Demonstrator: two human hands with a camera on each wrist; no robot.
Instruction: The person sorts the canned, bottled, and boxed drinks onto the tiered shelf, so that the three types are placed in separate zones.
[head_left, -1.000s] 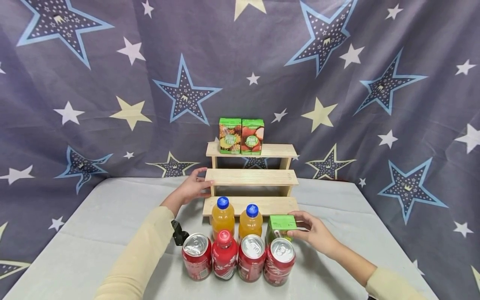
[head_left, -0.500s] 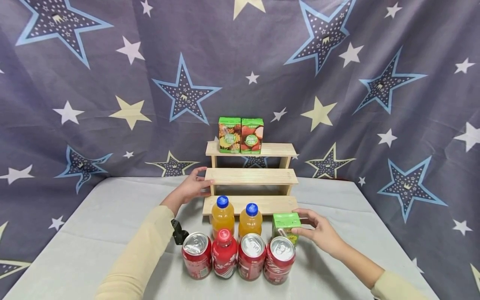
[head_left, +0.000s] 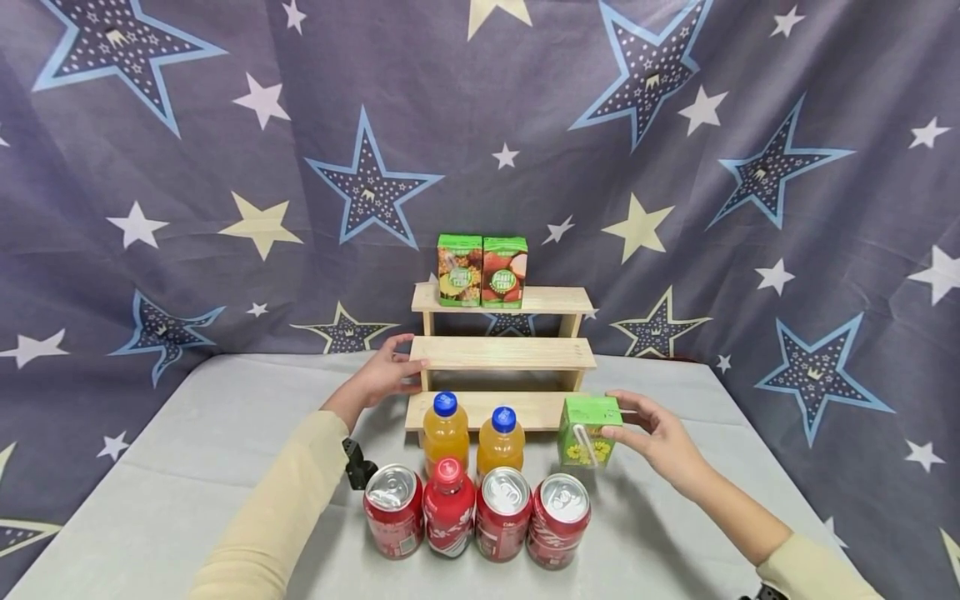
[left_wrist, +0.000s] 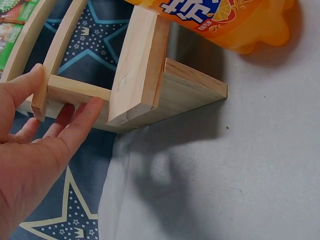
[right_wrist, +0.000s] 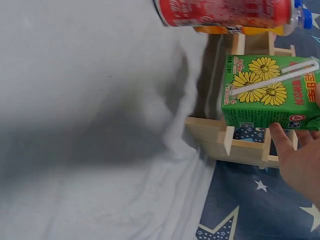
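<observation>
My right hand [head_left: 660,446] holds a green drink carton [head_left: 590,433] by its sides, thumb in front. The carton has yellow flowers and a wrapped straw on its face, as the right wrist view shows on the carton [right_wrist: 255,107]. It is raised, level with the right end of the lowest shelf board. At the left end of a three-tier wooden shelf [head_left: 502,354], my left hand [head_left: 380,375] grips the middle board; the thumb of that hand [left_wrist: 37,165] lies at the board's edge, fingers against the side support.
Two green drink cartons [head_left: 482,273] stand on the top board. Two orange-drink bottles [head_left: 501,442] with blue caps stand before the shelf. Nearer are three red cans [head_left: 555,533] and a red bottle [head_left: 448,508] in a row. A starry cloth [head_left: 480,125] hangs behind.
My right hand has lifted the green carton up and to the right, from behind the rightmost can to beside the lowest board. The left hand keeps its place on the shelf.
</observation>
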